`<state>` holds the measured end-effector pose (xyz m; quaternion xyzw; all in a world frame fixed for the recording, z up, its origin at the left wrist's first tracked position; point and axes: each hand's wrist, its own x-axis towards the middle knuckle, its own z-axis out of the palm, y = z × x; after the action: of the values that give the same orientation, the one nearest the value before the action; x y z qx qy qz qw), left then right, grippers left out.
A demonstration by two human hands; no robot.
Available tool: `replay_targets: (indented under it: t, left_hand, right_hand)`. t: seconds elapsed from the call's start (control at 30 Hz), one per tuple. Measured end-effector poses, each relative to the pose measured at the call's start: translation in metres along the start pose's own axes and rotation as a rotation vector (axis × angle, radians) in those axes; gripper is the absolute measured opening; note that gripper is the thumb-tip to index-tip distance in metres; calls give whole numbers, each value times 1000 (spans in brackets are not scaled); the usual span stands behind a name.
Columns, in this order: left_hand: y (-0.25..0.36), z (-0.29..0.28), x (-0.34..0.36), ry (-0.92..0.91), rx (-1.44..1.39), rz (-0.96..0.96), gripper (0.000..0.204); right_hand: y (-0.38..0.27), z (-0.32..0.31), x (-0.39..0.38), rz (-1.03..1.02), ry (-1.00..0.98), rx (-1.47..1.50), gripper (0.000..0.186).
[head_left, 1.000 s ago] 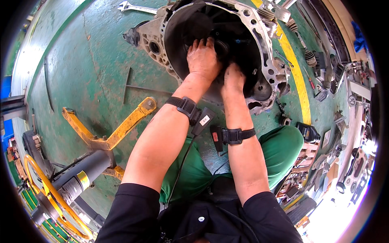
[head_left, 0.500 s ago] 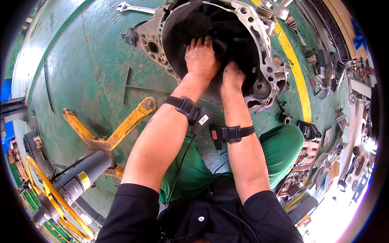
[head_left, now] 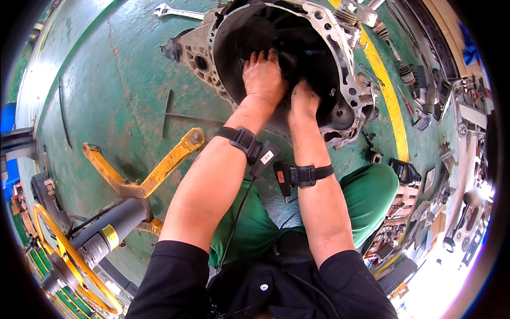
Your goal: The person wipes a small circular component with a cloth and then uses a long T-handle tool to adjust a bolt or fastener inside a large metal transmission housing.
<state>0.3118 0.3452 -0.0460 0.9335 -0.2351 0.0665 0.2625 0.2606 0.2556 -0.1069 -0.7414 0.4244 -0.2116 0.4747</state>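
Note:
A large grey metal bell housing of a gearbox point(head_left: 346, 53) lies on the floor with its wide opening toward me. Both my hands reach into its dark hollow. My left hand point(head_left: 264, 76), back upward, has its fingers bent over beside a dark round part point(head_left: 287, 63) at the middle; what lies under the fingertips is hidden. Lower and to the right is my right hand point(head_left: 305, 97), its fingers pointing down into shadow, so what they touch does not show. Straps with small black boxes sit on both forearms.
An adjustable wrench point(head_left: 178, 11) lies beyond the housing on the green floor. To its left are a thin T-shaped bar point(head_left: 167, 114) and a yellow-armed stand point(head_left: 139, 187) with a yellow handwheel point(head_left: 66, 255). Drive shafts point(head_left: 406, 73) and loose parts crowd the right side.
The right hand has shifted very slightly inside the housing. My left hand stays in nearly the same place, and the housing has hardly moved.

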Motion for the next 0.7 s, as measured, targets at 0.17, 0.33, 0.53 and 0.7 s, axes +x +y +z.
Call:
replay_targets:
  t: [0.17, 0.33, 0.53, 0.7]
  left_hand:
    - [-7, 3, -1, 24, 24, 16, 66]
    - [-3, 2, 1, -2, 20, 16, 69]
    - [0, -3, -1, -8, 20, -5, 65]
    - [-4, 0, 0, 17, 20, 22, 67]
  right_hand:
    - [-54, -19, -40, 304, -30, 661, 48]
    - [-33, -7, -20, -75, 102, 231, 35]
    - [-32, -16, -29, 277, -62, 586, 50]
    - [-26, -6, -12, 7, 35, 135, 41]
